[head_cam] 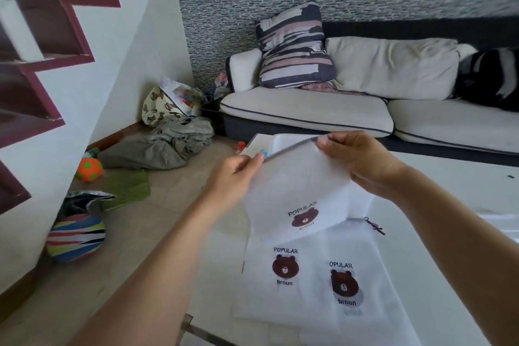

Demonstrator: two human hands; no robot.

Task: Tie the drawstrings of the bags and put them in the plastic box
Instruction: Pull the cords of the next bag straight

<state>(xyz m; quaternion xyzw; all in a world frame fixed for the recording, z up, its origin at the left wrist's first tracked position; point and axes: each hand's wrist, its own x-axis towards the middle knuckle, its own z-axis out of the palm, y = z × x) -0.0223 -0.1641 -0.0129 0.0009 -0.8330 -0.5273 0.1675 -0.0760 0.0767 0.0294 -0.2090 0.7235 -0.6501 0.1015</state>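
Observation:
I hold up a white translucent drawstring bag (297, 191) with a brown bear print above the white table (438, 177). My left hand (233, 180) pinches the left end of its grey top hem. The hem's right end is pinched by my right hand (362, 160), so the hem stretches taut between them. Two more bear-print bags lie flat on the table below: one (283, 270) to the left, another (348, 286) to the right, with a dark drawstring end (375, 226) beside them. A white plastic box (276, 141) shows behind the held bag, mostly hidden.
A cream sofa (309, 112) with a striped cushion (295, 48) stands behind the table. On the floor at left lie a grey cloth heap (163, 143), an orange ball (89, 169), a striped ball (75, 236) and a green mat (126, 188).

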